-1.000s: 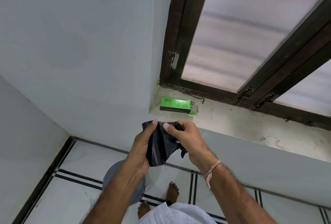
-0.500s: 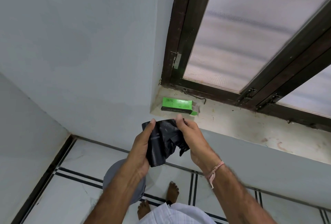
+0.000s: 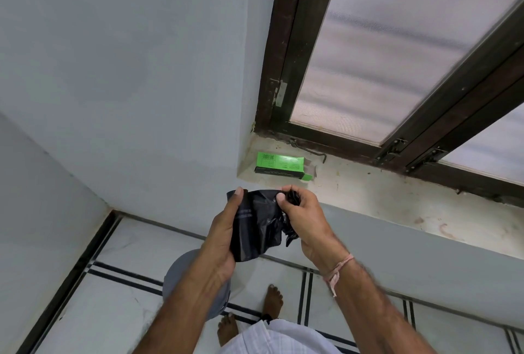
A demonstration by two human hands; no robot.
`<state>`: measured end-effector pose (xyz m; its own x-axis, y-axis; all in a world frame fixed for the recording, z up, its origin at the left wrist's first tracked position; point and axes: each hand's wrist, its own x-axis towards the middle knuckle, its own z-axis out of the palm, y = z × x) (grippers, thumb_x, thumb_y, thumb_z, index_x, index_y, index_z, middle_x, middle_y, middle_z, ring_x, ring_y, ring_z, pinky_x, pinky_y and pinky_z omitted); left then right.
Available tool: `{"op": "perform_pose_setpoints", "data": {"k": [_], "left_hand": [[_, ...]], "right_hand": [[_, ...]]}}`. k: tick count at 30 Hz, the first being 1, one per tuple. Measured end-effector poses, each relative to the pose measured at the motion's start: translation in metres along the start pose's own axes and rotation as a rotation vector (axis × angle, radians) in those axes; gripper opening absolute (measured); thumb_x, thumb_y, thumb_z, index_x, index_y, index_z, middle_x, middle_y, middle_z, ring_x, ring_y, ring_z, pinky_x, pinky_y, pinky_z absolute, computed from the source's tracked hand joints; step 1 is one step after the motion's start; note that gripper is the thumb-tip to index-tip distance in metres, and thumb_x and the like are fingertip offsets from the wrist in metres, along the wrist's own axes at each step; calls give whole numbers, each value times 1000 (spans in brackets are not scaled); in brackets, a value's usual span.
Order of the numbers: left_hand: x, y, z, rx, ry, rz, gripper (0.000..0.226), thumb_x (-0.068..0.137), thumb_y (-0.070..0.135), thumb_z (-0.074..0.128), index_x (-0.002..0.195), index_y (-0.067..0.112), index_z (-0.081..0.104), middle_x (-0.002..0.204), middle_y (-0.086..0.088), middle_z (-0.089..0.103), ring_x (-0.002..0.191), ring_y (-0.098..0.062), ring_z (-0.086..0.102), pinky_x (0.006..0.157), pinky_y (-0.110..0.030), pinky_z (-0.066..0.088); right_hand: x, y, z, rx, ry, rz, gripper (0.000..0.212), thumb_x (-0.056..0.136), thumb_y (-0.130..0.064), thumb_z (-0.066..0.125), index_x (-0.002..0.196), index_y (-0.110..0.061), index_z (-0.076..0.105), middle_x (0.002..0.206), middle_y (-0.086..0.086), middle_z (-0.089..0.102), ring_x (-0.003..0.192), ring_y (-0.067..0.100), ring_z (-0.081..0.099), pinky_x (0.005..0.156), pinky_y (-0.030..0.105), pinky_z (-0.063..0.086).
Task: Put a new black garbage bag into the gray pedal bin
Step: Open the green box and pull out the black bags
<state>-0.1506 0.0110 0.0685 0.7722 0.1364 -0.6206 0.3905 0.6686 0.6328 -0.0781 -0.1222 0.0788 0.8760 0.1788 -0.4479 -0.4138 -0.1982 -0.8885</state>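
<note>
A folded black garbage bag (image 3: 256, 226) hangs in front of me, held between both hands. My left hand (image 3: 224, 229) grips its left edge with the thumb on top. My right hand (image 3: 302, 219) pinches crumpled plastic at its upper right corner. Below my left forearm the gray pedal bin (image 3: 177, 277) stands on the floor, lid down, mostly hidden by the arm.
A green box (image 3: 279, 165) with an open flap lies on the stone window sill (image 3: 382, 195), under a dark-framed frosted window (image 3: 368, 50). White tiled floor (image 3: 113, 311) with black stripes meets the wall corner on the left. My bare feet (image 3: 272, 301) stand beside the bin.
My right hand has worked along the bag's top edge and bunched more plastic in its fingers. The left hand keeps its hold in about the same place.
</note>
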Motion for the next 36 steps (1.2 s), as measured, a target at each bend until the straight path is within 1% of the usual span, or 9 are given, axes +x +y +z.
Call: {"op": "perform_pose_setpoints", "data": {"k": [4, 8, 11, 16, 22, 25, 28, 33, 36], "left_hand": [[3, -2, 1, 4, 8, 6, 60, 78, 61, 67, 112, 13, 78, 106, -18, 79, 85, -28, 75, 82, -40, 59], [3, -2, 1, 27, -14, 32, 60, 80, 61, 66, 114, 12, 76, 106, -20, 78, 85, -29, 76, 71, -36, 61], [3, -3, 3, 56, -4, 49, 62, 79, 61, 66, 113, 10, 77, 107, -22, 78, 91, -32, 77, 74, -38, 61], [3, -3, 1, 77, 8, 34, 61, 87, 60, 62, 115, 9, 77, 114, -24, 76, 110, -42, 71, 98, -53, 56], [5, 1, 1, 139, -41, 83, 63, 89, 59, 60, 119, 6, 75, 117, -25, 74, 112, -41, 71, 101, -54, 55], [7, 2, -1, 197, -82, 105, 66, 91, 61, 62, 124, 5, 72, 120, -25, 73, 115, -41, 69, 104, -56, 52], [11, 4, -3, 262, -135, 93, 64, 94, 56, 58, 125, 1, 70, 119, -27, 73, 114, -43, 69, 101, -56, 55], [15, 8, -2, 258, -177, 61, 61, 92, 52, 57, 122, 2, 72, 111, -22, 75, 106, -34, 74, 90, -41, 59], [15, 7, 1, 175, -199, 10, 58, 91, 53, 57, 118, 5, 74, 95, -13, 76, 92, -27, 75, 81, -41, 60]], "right_hand": [[-1, -2, 0, 32, -27, 12, 29, 111, -20, 47, 108, -8, 74, 76, 10, 70, 49, 14, 56, 42, 23, 41], [-4, -2, -4, -16, -170, -11, 52, 98, -48, 66, 100, 4, 70, 76, 12, 67, 63, 23, 58, 52, 28, 43], [-5, -2, -4, -31, -202, -4, 38, 88, -31, 82, 86, 4, 68, 73, 14, 66, 60, 22, 57, 53, 28, 45], [-2, -3, -7, -22, -152, 15, 28, 92, -19, 79, 86, 7, 71, 71, 16, 69, 59, 23, 56, 51, 26, 45], [1, -4, -13, -150, -165, -42, 39, 90, -33, 80, 89, 6, 74, 82, 30, 73, 65, 26, 59, 55, 32, 48], [4, -5, -15, -207, -185, -47, 37, 88, -35, 82, 85, 1, 75, 72, 16, 70, 64, 23, 59, 58, 33, 50], [5, -5, -17, -172, -229, -18, 33, 97, -28, 73, 86, 3, 73, 74, 11, 75, 65, 23, 64, 61, 31, 51], [4, 1, -16, -52, -278, 107, 27, 105, -29, 61, 94, -5, 67, 77, 8, 72, 51, 11, 59, 46, 21, 42], [6, 4, -11, 93, -290, 160, 26, 105, -25, 59, 85, -10, 67, 73, 5, 71, 56, 13, 63, 53, 25, 49]]}}
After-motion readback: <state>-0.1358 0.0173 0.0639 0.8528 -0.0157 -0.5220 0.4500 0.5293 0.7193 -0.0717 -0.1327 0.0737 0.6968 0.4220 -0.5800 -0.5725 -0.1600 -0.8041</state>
